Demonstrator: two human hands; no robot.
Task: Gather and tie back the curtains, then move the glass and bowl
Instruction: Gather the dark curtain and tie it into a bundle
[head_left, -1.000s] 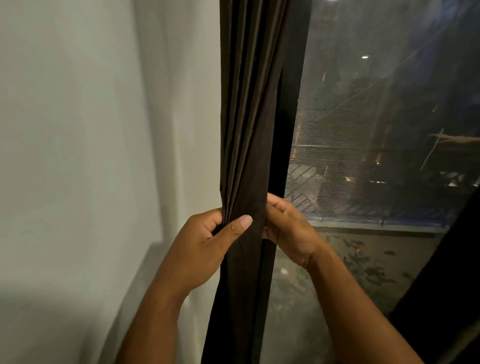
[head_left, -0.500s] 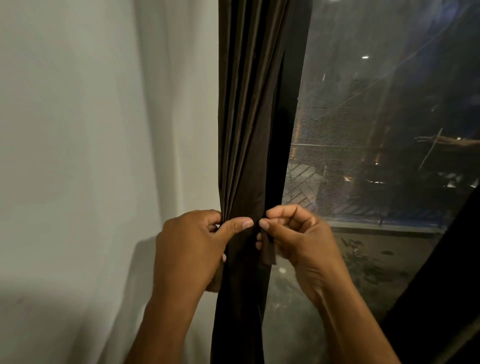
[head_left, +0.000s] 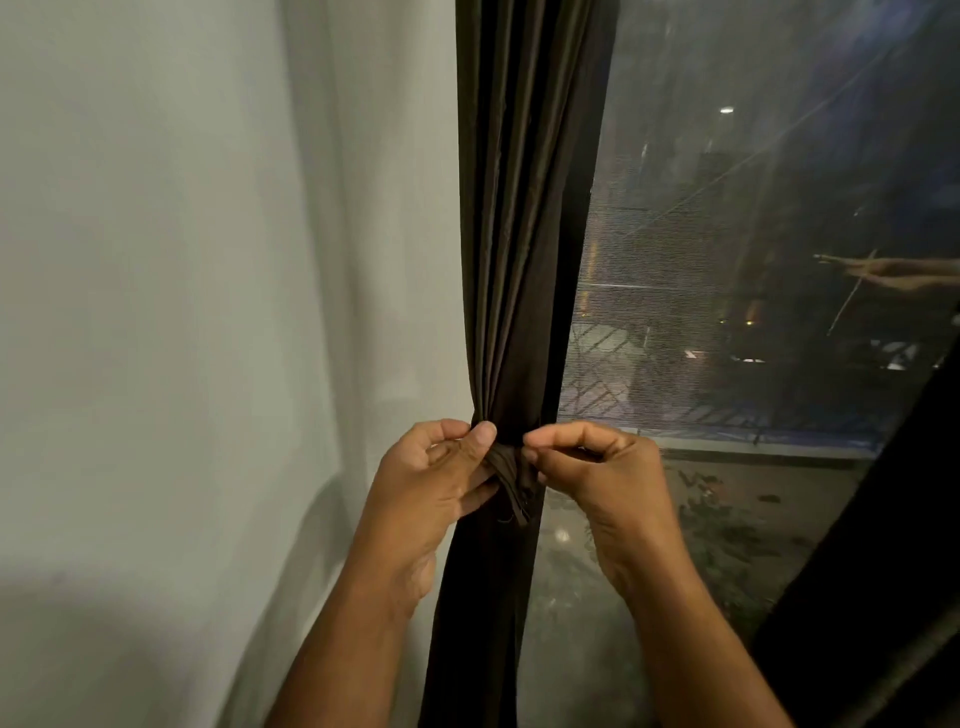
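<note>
Left hand (head_left: 434, 475) and right hand (head_left: 597, 467) pinch tie-back (head_left: 511, 470) ends | band now cinched around gathered curtain (head_left: 519, 234) | knot pending

left hand (head_left: 434, 480): off curtain (head_left: 519, 260), onto tie strap (head_left: 511, 470) | right hand (head_left: 597, 467): now pinching strap

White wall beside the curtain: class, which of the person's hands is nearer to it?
Left. The left hand grips the dark curtain on the side next to the white wall; the right hand pinches the tie on the window side.
</note>
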